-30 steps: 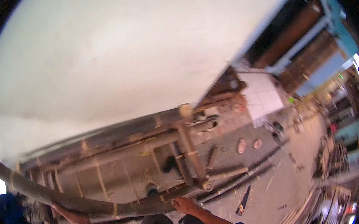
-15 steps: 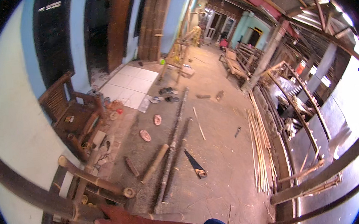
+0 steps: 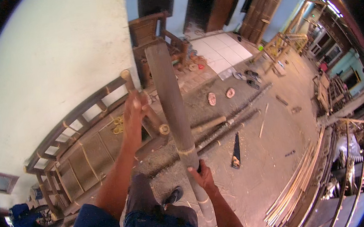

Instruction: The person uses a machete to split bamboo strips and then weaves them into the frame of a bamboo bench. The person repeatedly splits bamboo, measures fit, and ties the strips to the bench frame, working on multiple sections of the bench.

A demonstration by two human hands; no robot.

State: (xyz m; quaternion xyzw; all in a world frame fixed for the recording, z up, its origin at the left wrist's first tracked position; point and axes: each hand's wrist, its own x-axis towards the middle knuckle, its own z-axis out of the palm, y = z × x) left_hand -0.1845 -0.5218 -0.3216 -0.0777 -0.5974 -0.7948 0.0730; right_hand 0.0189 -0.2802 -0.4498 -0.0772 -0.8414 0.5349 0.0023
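My right grip [image 3: 203, 177] clasps 1 dark bamboo pole [image 3: 174, 105]; my blurred left grip [image 3: 136, 105] is left of it, spread or pressed together, I cannot tell.

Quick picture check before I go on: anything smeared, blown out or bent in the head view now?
Head view: left hand smeared, right hand and bamboo pole clearer; head view: bright strip at upper right glares white; head view: bench's back rail bows, consistent with the fisheye, and the corners are black.
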